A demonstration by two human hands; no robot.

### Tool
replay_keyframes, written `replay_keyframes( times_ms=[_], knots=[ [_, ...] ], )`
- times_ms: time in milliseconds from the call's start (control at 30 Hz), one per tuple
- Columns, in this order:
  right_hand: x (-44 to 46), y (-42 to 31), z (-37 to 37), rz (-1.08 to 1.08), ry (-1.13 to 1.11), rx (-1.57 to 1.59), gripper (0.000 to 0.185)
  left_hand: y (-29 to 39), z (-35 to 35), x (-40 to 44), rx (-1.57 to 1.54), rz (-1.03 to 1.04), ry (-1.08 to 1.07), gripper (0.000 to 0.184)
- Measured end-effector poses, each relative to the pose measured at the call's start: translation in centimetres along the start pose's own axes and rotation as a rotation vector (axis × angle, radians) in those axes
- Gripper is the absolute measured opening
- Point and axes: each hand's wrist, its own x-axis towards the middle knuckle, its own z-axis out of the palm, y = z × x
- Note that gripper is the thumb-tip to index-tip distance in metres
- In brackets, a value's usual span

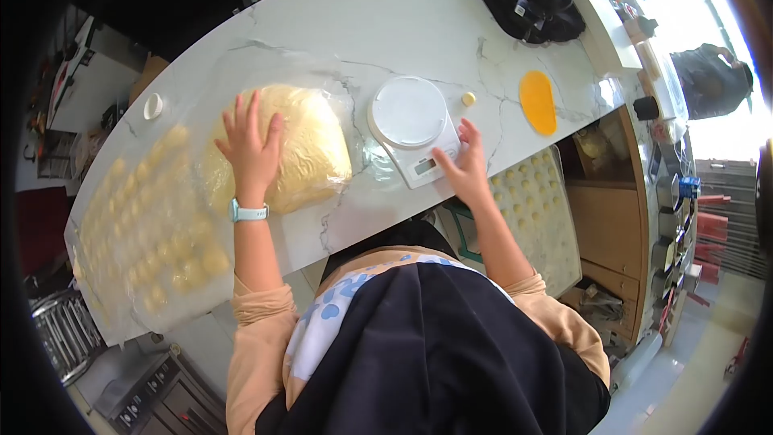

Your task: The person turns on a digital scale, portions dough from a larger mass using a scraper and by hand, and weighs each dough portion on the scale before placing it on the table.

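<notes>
A large slab of pale yellow dough (314,145) lies under clear plastic on the marble table. My left hand (253,145) rests on its left part with the fingers spread. Right of the dough stands a white kitchen scale (409,113) with a round platform and a small display. My right hand (465,163) is at the scale's front right corner, thumb and fingers apart, holding nothing. Just beyond that hand sits a small yellow piece (469,99), which looks like dough. Farther right lies a flat orange dough scraper (538,103).
Rows of dough balls (153,225) lie under plastic on the table's left side. A tray of dough balls (531,201) stands below the table edge at right. A white cap (153,106) lies far left. At the back right sits a black bag (531,0).
</notes>
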Motion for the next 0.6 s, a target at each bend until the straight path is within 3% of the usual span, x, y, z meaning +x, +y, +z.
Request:
replay_keyframes(
  times_ms=[67,200,300,400,433,533,600],
  knots=[
    [0.3,2.5,-1.0,0.115,-0.038,0.255,0.085,0.7,-1.5,-0.5,-0.071,0.061,0.099,0.053],
    [0.8,3.2,-1.2,0.165,-0.082,0.255,0.085,2.3,-3.1,-2.3,-0.376,0.126,0.260,0.038],
    [0.8,1.7,-1.4,0.124,-0.104,-0.041,0.088,4.6,-2.7,-4.0,-0.445,0.107,0.291,0.029],
    [2.0,0.7,-3.4,0.089,-0.135,-0.061,0.088,7.9,-1.3,-4.4,-0.436,0.193,0.254,0.025],
    [3.4,2.9,-4.0,0.062,-0.040,0.084,0.080,9.4,-1.0,-4.3,-0.464,0.223,0.227,0.024],
    [7.9,4.9,-8.0,-0.098,0.195,0.005,0.068,13.6,-0.1,-5.4,-0.521,0.249,0.141,0.022],
    [9.2,3.7,-8.0,-0.186,0.078,-0.056,0.058,15.8,0.7,-6.1,-0.548,0.238,0.095,0.021]
  ],
)
